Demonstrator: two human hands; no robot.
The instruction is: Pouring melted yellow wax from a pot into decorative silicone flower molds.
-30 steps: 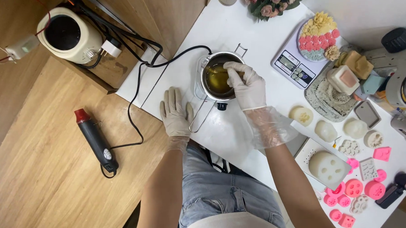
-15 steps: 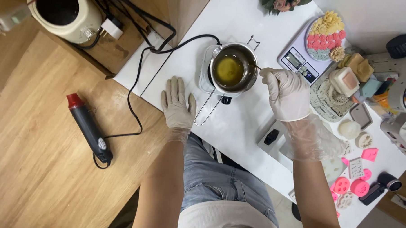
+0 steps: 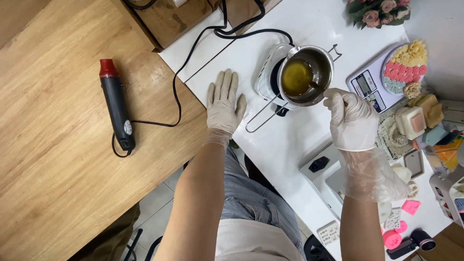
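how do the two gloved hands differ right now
The left hand lies flat, fingers spread, palm down on the white table, holding nothing. The right hand is curled in a grip on a stirrer that dips into the yellow liquid in the steel pot, and is raised at the pot's rim. Both wear thin pale gloves.

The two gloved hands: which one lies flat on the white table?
The left hand lies flat, fingers spread, beside the pot. The right hand is closed at the pot's rim, holding a stirrer dipped in the yellow liquid.
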